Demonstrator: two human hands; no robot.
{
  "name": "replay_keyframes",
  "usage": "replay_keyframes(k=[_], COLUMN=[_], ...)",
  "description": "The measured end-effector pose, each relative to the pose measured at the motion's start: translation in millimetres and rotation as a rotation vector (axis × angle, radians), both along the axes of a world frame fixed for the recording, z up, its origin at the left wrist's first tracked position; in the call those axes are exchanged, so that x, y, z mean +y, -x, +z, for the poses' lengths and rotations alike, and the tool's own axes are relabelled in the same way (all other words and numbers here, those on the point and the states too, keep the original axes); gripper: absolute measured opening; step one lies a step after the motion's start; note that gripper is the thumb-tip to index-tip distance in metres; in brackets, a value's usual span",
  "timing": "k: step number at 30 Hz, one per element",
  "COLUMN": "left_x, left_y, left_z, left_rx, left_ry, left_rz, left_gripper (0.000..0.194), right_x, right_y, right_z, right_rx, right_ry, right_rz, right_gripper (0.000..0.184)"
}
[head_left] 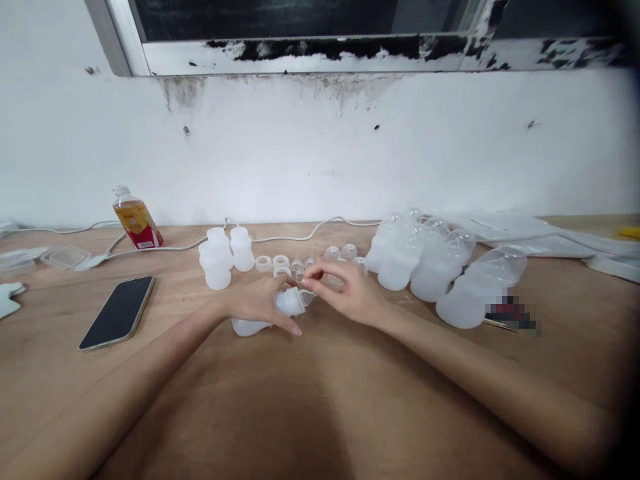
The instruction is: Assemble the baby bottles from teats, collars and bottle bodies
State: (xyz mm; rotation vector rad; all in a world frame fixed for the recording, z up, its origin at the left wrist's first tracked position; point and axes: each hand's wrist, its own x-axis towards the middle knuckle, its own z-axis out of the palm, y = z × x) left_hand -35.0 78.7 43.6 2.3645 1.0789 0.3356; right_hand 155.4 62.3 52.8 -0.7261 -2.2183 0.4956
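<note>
A frosted white baby bottle (250,327) lies tilted just above the table, its collar and clear nipple (306,297) pointing right. My left hand (260,298) is wrapped over the bottle near its neck, thumb along the near side. With thumb and index finger pinched, my right hand (347,288) is at the nipple's tip; the fingers partly hide the contact. Just behind my hands are white collar rings (263,263) and several small clear nipples (297,264). Clear dome caps (349,252) stand behind my right hand.
Open frosted bottles (217,270) stand behind my left hand. Several capped bottles (463,297) are grouped at right. A phone (117,313) and a drink bottle (137,220) are at left. A white cable (300,238) runs along the wall, with plastic bags (520,233) at back right.
</note>
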Motion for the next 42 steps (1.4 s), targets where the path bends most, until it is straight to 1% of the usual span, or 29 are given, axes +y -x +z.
replay_keyframes(k=[1, 2, 3, 4, 6, 7, 8, 9, 11, 13, 14, 16, 18, 21, 24, 26, 30, 34, 38, 42], left_x=[0, -1, -1, -2, -3, -3, -3, -3, -2, -2, -2, -1, 1, 6, 12, 14, 12, 10, 9, 7], left_y=[0, -1, -1, -2, -2, -2, -2, -2, 0, 3, 4, 9, 14, 20, 26, 29, 34, 36, 36, 34], left_z=[0.5, 1.3, 2.1, 2.7, 3.4, 3.4, 3.4, 3.4, 4.3, 7.0, 9.0, 13.8, 18.5, 22.4, 23.3, 24.5, 30.6, 34.8, 34.7, 35.0], left_rx=[0.007, 0.021, 0.035, 0.043, 0.059, 0.064, 0.068, 0.07, 0.07, 0.06, 0.044, -0.001, -0.056, -0.083, 0.023, 0.14, 0.345, 0.546, 0.682, 0.761], left_ry=[0.003, 0.007, 0.011, 0.015, 0.021, 0.022, 0.023, 0.024, 0.018, 0.001, -0.01, -0.031, -0.083, -0.254, -0.451, -0.53, -0.61, -0.722, -0.816, -0.841], left_rz=[-0.015, -0.025, -0.029, -0.028, -0.013, 0.0, 0.015, 0.028, 0.057, 0.081, 0.088, 0.104, 0.131, 0.228, 0.287, 0.299, 0.335, 0.312, 0.33, 0.368], left_gripper=[0.072, 0.072, 0.071, 0.071, 0.069, 0.069, 0.068, 0.067, 0.063, 0.057, 0.054, 0.046, 0.039, 0.038, 0.043, 0.044, 0.048, 0.045, 0.041, 0.039], right_x=[1, 2, 4, 5, 9, 11, 14, 18, 25, 31, 33, 33, 29, 21, 15, 14, 17, 18, 14, 12], right_y=[2, 3, 4, 5, 4, 3, 0, -3, -10, -16, -17, -17, -13, -3, 3, 4, 3, 4, 5, 5], right_z=[-2.2, -5.1, -8.2, -11.0, -14.0, -13.8, -12.6, -10.6, -6.3, -4.4, -5.4, -11.8, -22.9, -40.6, -50.2, -51.6, -51.5, -51.8, -49.5, -46.9], right_rx=[-0.044, -0.109, -0.179, -0.236, -0.278, -0.259, -0.219, -0.169, -0.068, -0.021, -0.036, -0.147, -0.302, -0.414, -0.436, -0.459, -0.48, -0.475, -0.487, -0.51], right_ry=[-0.026, -0.011, 0.049, 0.139, 0.305, 0.344, 0.35, 0.335, 0.288, 0.268, 0.251, 0.181, 0.101, 0.029, -0.052, -0.074, -0.028, -0.004, 0.004, -0.016], right_rz=[-0.072, -0.117, -0.129, -0.113, -0.015, 0.047, 0.099, 0.133, 0.137, 0.086, 0.05, -0.015, -0.05, -0.116, -0.189, -0.196, -0.266, -0.313, -0.326, -0.303], right_gripper=[0.02, 0.023, 0.026, 0.029, 0.03, 0.028, 0.028, 0.029, 0.035, 0.036, 0.036, 0.035, 0.033, 0.032, 0.032, 0.033, 0.04, 0.045, 0.038, 0.032])
